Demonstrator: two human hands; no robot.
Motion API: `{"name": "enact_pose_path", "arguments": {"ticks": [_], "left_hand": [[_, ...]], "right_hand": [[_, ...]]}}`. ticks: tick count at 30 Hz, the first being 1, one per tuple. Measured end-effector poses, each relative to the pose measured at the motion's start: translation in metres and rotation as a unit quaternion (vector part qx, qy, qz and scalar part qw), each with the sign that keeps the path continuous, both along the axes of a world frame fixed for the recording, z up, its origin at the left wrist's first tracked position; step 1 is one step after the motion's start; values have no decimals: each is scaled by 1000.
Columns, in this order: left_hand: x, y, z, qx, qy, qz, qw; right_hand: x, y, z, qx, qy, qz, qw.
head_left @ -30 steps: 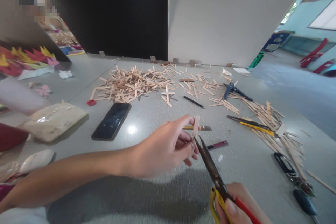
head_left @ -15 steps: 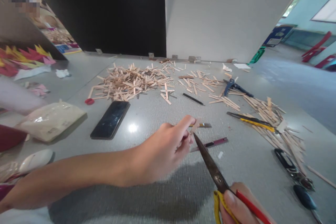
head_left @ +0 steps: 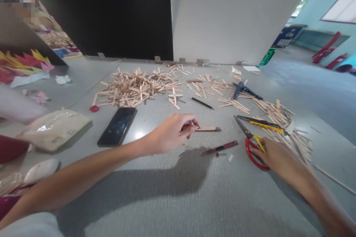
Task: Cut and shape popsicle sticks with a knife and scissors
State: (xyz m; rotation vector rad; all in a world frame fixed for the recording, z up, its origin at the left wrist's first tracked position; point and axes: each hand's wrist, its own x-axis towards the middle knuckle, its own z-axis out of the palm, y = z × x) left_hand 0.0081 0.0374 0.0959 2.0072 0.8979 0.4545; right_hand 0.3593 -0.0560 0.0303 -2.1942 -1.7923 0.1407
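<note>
My left hand (head_left: pixel 178 130) is above the middle of the grey table, its fingers pinched on a flat wooden stick (head_left: pixel 207 128) that points right. Just under the stick's far end shows part of a cutter (head_left: pixel 218 129). At the right, my right hand (head_left: pixel 274 152) has its fingers around the red and yellow handles of the scissors (head_left: pixel 254 147), whose blades point up and left. Between the hands, nearer me, lies a maroon cutter (head_left: pixel 224 146).
A large pile of wooden sticks (head_left: pixel 139 87) lies behind a black phone (head_left: pixel 118 126). More sticks (head_left: pixel 302 142), a yellow cutter (head_left: pixel 267 126) and blue pliers (head_left: pixel 241 89) are at the right. Upright boards (head_left: pixel 239 14) stand at the back.
My right hand has moved away to the right with the scissors, which now lie low by the yellow cutter. My left hand has shifted slightly left and up, and its stick is now level.
</note>
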Motion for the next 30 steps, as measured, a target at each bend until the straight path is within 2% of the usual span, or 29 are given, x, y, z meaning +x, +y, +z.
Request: {"name": "enact_pose_path", "arguments": {"ticks": [2, 5, 8, 11, 13, 16, 19, 21, 24, 26, 30], "left_hand": [[1, -2, 2, -4, -24, 8, 1000], [0, -10, 8, -11, -69, 19, 997], [1, -19, 12, -23, -99, 21, 995], [2, -23, 12, -29, -104, 4, 994], [2, -22, 11, -37, -96, -1, 995], [1, -17, 3, -65, -94, 12, 993], [-1, -9, -10, -130, -134, 39, 982], [-3, -5, -22, -199, -196, 52, 959], [-3, -1, -38, -271, -249, 88, 926], [-2, -1, -45, -297, -243, 121, 915], [-2, -5, -55, -327, -222, 163, 904]], "right_hand": [[-4, -2, -2, 13, -30, 20, 999], [-29, 1, -3, 42, -61, 83, 994], [-61, 12, -2, 52, -58, 194, 978], [-87, 30, -3, 38, -63, 325, 943], [-98, 41, -5, 32, -74, 361, 929], [-106, 48, -13, 32, -88, 362, 927], [-107, 51, -19, 50, -96, 326, 939], [-106, 55, -21, 65, -95, 310, 944], [-105, 62, -22, 61, -86, 330, 938], [-105, 63, -23, 53, -77, 331, 939], [-104, 55, -28, 73, -46, 270, 959]]}}
